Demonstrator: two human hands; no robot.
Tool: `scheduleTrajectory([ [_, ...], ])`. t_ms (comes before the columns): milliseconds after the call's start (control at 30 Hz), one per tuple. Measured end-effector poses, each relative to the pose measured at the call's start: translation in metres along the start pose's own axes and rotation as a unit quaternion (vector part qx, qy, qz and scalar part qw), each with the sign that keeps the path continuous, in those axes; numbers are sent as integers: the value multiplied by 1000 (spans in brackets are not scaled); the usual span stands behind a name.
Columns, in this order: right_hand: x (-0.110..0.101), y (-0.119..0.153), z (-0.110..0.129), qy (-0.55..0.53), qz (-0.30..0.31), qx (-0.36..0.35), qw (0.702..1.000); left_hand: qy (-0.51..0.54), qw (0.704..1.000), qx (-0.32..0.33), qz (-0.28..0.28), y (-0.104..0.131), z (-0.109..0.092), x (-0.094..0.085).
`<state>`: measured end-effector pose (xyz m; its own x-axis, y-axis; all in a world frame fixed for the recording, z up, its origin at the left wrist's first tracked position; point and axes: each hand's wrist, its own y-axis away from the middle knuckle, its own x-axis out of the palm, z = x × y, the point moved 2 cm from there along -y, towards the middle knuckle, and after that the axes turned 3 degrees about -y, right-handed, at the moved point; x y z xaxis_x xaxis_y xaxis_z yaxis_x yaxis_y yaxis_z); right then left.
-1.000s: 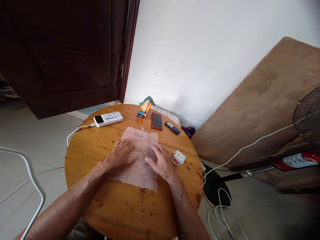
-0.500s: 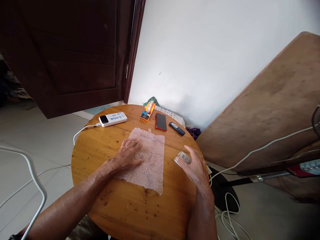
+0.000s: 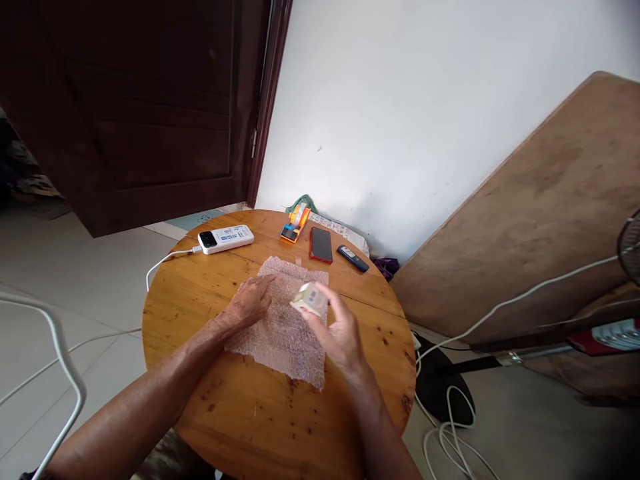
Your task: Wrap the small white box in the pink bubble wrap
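Note:
A sheet of pinkish bubble wrap point(image 3: 290, 340) lies spread on the round wooden table point(image 3: 250, 413). My left hand point(image 3: 251, 300) rests on the wrap's left part, palm down with the fingers stretched out and nothing in them. Between the thumb and fingers of my right hand point(image 3: 343, 333) is a small pale box point(image 3: 311, 299), slightly blurred and with print on it. I hold it tilted over the right half of the wrap, a little above it.
Along the table's far side are a white power bank point(image 3: 227, 238) with a cable plugged in, an orange tape dispenser point(image 3: 296, 223), a red-edged phone point(image 3: 321, 245) and a dark remote-like device point(image 3: 353, 259). A fan stand point(image 3: 510, 360) and loose cables are at the right.
My right hand has taken hold of the small box, lifted it off the table and brought it left over the bubble wrap. My left hand has slid slightly left.

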<state>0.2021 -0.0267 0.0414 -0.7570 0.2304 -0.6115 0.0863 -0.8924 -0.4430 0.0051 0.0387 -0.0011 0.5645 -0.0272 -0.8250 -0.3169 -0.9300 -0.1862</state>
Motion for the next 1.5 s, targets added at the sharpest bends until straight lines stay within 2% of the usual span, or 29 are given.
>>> scheduleTrajectory([
  [100,26,2,0,54,99,-43,993,-2,1000,-1,1,-1,2,2],
  [200,29,5,-6,75,137,-18,988,-4,1000,-3,5,0,3,3],
  [333,20,8,-11,67,125,8,990,-7,1000,1,6,-1,3,3],
  [567,27,9,-16,79,114,-9,990,-26,1000,13,10,2,1,5],
  [900,22,9,-16,47,114,6,992,-70,996,53,26,4,1,8],
  [1067,-2,7,-1,12,36,-26,999,-55,998,35,6,2,3,5],
  [1100,-5,9,5,-1,51,-39,998,-49,998,30,2,2,3,4],
  [1167,-7,15,17,-22,171,-62,983,-38,999,23,1,1,3,2],
  [1233,-3,24,26,12,268,-71,961,-28,1000,12,1,2,2,1],
  [1267,-1,29,28,45,291,-73,953,-25,1000,4,-1,3,2,0],
  [1333,4,38,28,113,287,-76,948,-13,1000,-13,-18,4,0,-3],
  [1400,6,43,25,151,248,-90,953,10,999,-13,-44,7,-3,-9],
  [1500,2,42,24,139,191,-128,963,93,993,46,-55,12,-10,-22],
])
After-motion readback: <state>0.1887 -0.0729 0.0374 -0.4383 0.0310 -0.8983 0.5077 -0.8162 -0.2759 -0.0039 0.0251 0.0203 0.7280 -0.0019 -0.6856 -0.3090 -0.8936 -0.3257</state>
